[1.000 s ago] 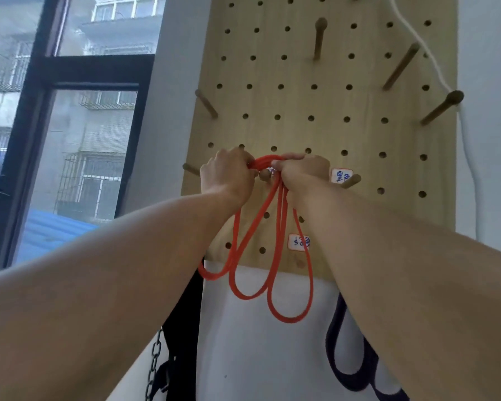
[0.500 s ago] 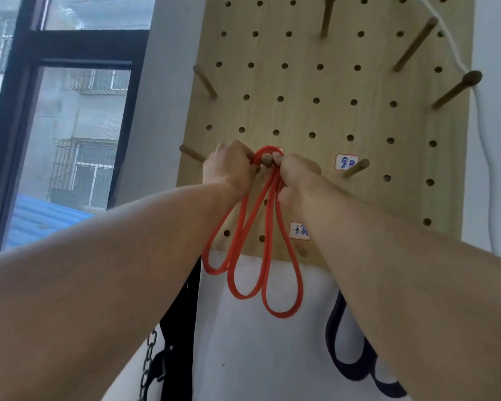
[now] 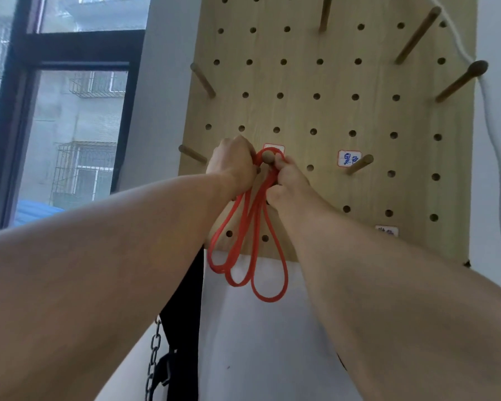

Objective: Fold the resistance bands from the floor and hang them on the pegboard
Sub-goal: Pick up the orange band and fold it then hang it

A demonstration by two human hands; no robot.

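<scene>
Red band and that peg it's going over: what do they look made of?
Red band: likely rubber or latex, matte; thin loops hang limp and curve smoothly. Peg: apparently wood, a plain brown dowel with rounded end, like the grain-patterned pegboard.

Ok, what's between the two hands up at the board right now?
In the head view, the end of a wooden peg sits between the left hand and right hand, with the folded red resistance band looped over it.

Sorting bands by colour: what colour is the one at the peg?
Red-orange band, head view.
</scene>
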